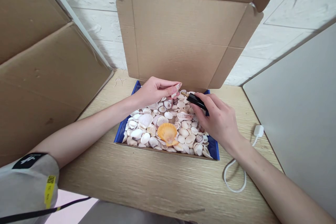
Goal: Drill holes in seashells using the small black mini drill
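Between its thumb and fingers my left hand [157, 91] pinches a small whitish seashell [176, 89] above the far side of a box of shells. My right hand [219, 119] is wrapped around a black pen-shaped electric drill [196, 101] with a brass-coloured chuck. The drill's thin bit points left at the held shell; whether it touches the shell I cannot tell. Below both hands lie many pale shells [145, 120] in the shallow blue-edged box [121, 131]. A large orange scallop shell [167, 133] rests on top near the front.
The box's cardboard lid [183, 35] stands upright behind it. A white cable [245, 182] with a plug [258, 131] lies on the wooden table [147, 178] at right. Large cardboard [52, 80] stands at left, a grey panel [301, 101] at right.
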Demonstrator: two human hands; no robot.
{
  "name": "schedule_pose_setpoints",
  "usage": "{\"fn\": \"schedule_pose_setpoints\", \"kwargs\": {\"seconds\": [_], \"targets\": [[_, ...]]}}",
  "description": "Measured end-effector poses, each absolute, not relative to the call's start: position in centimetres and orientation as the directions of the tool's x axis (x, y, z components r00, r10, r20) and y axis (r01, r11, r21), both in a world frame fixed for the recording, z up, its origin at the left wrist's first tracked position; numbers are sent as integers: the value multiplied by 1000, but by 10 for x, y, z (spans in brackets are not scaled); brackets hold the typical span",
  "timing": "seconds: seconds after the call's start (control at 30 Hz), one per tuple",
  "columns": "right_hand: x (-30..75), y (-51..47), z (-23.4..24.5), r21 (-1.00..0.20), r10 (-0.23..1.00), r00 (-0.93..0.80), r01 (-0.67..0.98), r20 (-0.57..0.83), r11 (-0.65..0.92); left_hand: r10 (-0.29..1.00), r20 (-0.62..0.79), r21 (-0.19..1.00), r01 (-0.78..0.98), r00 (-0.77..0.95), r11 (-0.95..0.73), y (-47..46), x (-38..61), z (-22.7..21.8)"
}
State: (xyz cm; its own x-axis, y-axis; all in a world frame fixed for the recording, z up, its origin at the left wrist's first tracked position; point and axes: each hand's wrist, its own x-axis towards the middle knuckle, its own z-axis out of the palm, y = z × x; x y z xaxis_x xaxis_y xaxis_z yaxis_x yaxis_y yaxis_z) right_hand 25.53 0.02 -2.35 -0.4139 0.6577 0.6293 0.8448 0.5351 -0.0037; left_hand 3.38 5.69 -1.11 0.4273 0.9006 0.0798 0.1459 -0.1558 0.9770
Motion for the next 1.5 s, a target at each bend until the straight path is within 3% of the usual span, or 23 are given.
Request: {"fn": "schedule_pose_setpoints", "kwargs": {"seconds": [0.3, 0.43, 0.7, 1.5], "targets": [[256, 0, -23, 11, 646, -408, 850, 645, 526, 888, 102, 991, 28, 447, -128, 56, 36, -2], [257, 1, -23, 27, 630, -405, 854, 662, 520, 874, 39, 999, 5, 485, -47, 57, 35, -7], [257, 1, -23, 14, 616, -424, 831, 664, 556, 873, -42, 999, 14, 486, 40, 59, 33, -11], [260, 4, -24, 87, 592, -411, 863, 693, 497, 820, -95, 986, 167, 564, -1, 58, 31, -9]]}}
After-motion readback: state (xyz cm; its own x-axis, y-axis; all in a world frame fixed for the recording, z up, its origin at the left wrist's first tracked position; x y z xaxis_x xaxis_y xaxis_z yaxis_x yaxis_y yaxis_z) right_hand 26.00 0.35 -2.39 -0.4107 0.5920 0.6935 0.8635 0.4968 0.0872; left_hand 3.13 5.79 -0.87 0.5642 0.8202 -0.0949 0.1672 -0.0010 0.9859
